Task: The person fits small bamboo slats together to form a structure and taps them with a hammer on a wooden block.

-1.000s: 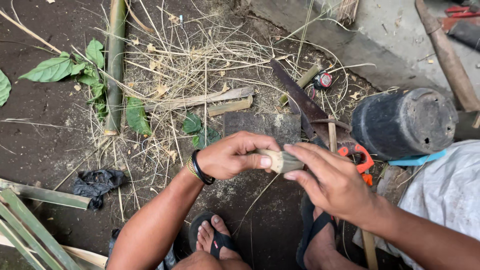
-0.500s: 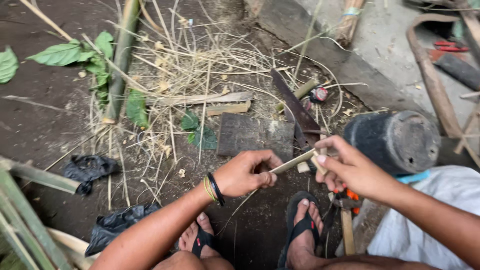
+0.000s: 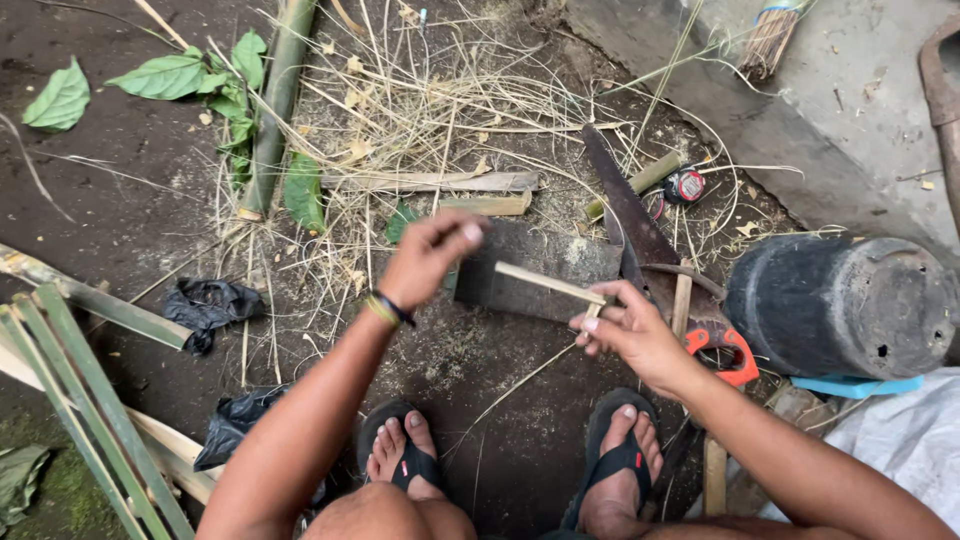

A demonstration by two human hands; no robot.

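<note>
My right hand (image 3: 628, 335) pinches the near end of a thin pale bamboo strip (image 3: 548, 283), which points left over a dark wooden block (image 3: 520, 262) on the ground. My left hand (image 3: 430, 255) hovers just left of the strip's far end, blurred and loosely curled, holding nothing. A dark wristband sits on that wrist. My feet in black sandals (image 3: 615, 465) rest on the dirt below the hands.
A saw with an orange handle (image 3: 722, 348) lies by the block, next to an overturned black pot (image 3: 840, 305). A small tape measure (image 3: 685, 186) and a green bamboo pole (image 3: 275, 110) lie among dry shavings. Split bamboo strips (image 3: 85, 410) and black plastic (image 3: 210, 305) lie at the left.
My left hand has let go of the bamboo strip and lifted up and to the left. My right hand keeps the strip, now lower over the block.
</note>
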